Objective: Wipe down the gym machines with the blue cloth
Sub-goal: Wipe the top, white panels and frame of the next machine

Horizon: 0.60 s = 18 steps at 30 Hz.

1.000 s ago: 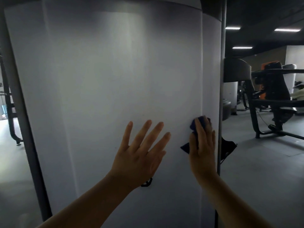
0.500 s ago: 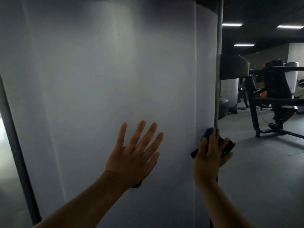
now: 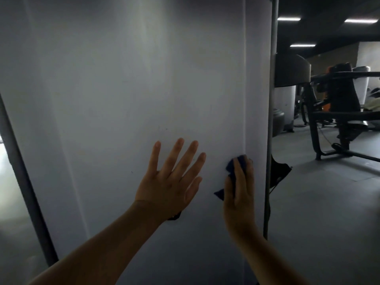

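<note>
**Flat hands on a smooth machine panel, with the cloth under the right palm**

A tall, pale grey-white panel (image 3: 123,99) fills most of the view. Its face is smooth and matte, gently curved from side to side, with faint vertical seams near each edge. A slim dark round post (image 3: 271,120) runs upright along its right edge, and a second dark bar (image 3: 24,182) slants along its left edge.

The left hand (image 3: 170,182) lies flat on the panel with all five fingers straight and spread wide, holding nothing. A small dark mark (image 3: 174,217) on the panel shows just below its wrist, partly hidden.

The right hand (image 3: 239,192) sits just beside it, nearer the post. Its fingers are straight, close together and pointing up, and they press the blue cloth (image 3: 231,167) against the panel. The cloth is dark blue, soft and crumpled. It shows above the fingertips and as a pointed corner at the thumb side, and the rest is covered by the palm.

To the right lie a grey matte floor (image 3: 318,202) and a black tubular-framed gym machine (image 3: 339,112) well apart from the panel. Strip lights (image 3: 289,18) glow on the dark ceiling.
</note>
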Available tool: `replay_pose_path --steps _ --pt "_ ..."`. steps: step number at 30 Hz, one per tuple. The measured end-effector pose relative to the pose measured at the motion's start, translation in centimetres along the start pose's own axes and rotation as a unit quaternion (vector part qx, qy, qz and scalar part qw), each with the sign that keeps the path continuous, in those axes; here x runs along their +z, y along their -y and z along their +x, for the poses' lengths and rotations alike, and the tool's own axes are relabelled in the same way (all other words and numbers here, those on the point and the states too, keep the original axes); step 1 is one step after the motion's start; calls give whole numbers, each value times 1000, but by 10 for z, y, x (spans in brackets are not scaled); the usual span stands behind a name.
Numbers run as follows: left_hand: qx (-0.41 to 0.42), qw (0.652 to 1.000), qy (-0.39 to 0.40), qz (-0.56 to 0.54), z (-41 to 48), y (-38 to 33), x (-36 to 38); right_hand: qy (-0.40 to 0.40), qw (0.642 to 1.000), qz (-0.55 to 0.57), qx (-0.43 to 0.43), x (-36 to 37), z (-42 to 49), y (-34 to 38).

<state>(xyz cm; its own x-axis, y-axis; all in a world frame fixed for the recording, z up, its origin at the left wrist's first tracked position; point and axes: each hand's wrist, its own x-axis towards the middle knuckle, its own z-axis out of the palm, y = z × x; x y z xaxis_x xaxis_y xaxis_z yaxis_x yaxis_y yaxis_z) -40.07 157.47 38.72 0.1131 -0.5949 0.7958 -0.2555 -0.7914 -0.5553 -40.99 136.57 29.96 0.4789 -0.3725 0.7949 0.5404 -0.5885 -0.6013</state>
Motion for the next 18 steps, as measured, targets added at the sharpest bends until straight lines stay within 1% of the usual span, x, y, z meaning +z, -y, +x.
replay_pose_path --steps 1,2,4,5,6,7,8,9,10,11,12,13,14,15,16,17,18 --pt "0 1000 2 0 0 0 0 12 1000 -16 -20 -2 0 -3" --pt "1 1000 3 -2 0 1 0 -2 1000 -17 -1 -5 2 -6" --pt "-2 1000 -2 -10 1 1 -2 -74 988 24 132 -7 8 -8" --pt "-4 1000 -4 -19 2 1 -3 -88 979 45 176 -6 7 -3" --pt "-8 999 -5 -30 2 1 -6 -80 981 47 172 -3 1 6" --pt "-13 999 -4 -45 1 1 -8 -49 991 34 123 0 -8 12" --pt "-20 998 -5 -60 -2 1 -12 -2 999 6 44 2 -19 14" --pt "-29 997 -8 -74 -7 2 -15 50 997 -31 -42 4 -30 13" --pt "-37 996 -12 -84 -14 2 -19 76 990 -65 -103 3 -35 6" --pt "-42 995 -15 -90 -23 4 -23 71 989 -72 -105 1 -35 -1" --pt "-43 995 -18 -91 -34 5 -26 38 997 -48 -49 1 -34 -7" --pt "-41 995 -18 -89 -45 7 -29 -9 999 -5 43 1 -31 -6" --pt "-39 996 -16 -84 -55 10 -31 -45 991 31 124 3 -29 -3" --pt "-41 996 -11 -79 -65 13 -32 -60 985 42 156 7 -32 3" --pt "-47 996 -5 -78 -73 15 -32 -53 991 13 125 13 -37 11" --pt "-54 996 1 -77 -80 17 -31 -16 998 -26 51 19 -45 15" --pt "-60 995 6 -75 -87 19 -31 37 995 -71 -54 26 -55 18"
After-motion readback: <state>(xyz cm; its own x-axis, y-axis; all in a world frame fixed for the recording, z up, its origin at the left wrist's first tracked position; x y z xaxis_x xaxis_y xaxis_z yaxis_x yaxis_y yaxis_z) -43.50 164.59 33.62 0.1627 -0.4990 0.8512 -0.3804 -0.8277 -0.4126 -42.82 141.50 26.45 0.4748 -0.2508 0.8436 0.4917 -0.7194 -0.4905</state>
